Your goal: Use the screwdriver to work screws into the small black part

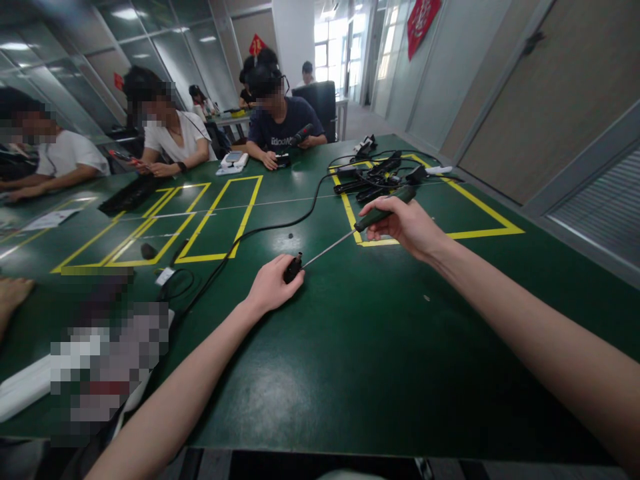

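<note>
My right hand (400,223) is closed around the dark green handle of a screwdriver (330,248), its long thin shaft slanting down to the left. The shaft's tip meets a small black part (293,268) with a short round stub on top. That part is gripped between the thumb and fingers of my left hand (273,287), low over the green table (360,347). What exactly the part is I cannot make out, and my fingers cover some of it.
A pile of black cables and adapters (380,177) lies inside a yellow taped square at the back right. One black cable (270,229) runs across the table to the left. A black tray (127,195) is farther left. Several people sit around the far side.
</note>
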Motion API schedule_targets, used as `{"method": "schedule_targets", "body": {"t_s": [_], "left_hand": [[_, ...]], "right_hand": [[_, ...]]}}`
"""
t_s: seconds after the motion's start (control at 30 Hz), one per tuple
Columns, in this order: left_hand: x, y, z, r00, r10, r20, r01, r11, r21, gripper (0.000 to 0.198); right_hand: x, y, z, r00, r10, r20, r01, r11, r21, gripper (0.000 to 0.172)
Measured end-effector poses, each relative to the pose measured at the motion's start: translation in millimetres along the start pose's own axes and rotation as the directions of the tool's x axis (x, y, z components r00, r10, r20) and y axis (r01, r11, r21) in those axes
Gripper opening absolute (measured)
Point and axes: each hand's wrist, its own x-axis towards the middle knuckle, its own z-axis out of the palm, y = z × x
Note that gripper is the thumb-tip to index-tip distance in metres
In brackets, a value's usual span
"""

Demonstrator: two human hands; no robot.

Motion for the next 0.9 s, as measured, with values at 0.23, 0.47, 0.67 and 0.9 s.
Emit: {"method": "schedule_targets", "body": {"t_s": [0.23,0.47,0.67,0.9], "left_hand": [[0.8,2.1,-2.4,1.000,-0.008,-0.014,0.008,1.000,0.005,0.014],[0.4,1.7,-1.2,1.000,-0.024,-0.020,0.024,0.999,0.022,0.012],[0.8,0.7,-1.4,0.999,-0.016,-0.030,0.016,1.000,0.010,0.008],[1.6,-2.1,0.1,0.999,-0.032,-0.038,0.032,0.999,-0.014,0.008]], "right_hand": [[0.4,-0.1,-4.3,0.997,0.066,0.044,-0.065,0.998,-0.025,0.034],[2.4,0.6,-6.3,0.981,0.149,0.124,-0.146,0.989,-0.035,0.048],[1.6,0.6,-8.9,0.983,0.140,0.123,-0.139,0.990,-0.015,0.020],[0.6,-5.7,-8.6,0.972,0.170,0.160,-0.171,0.985,-0.007,0.036]]}}
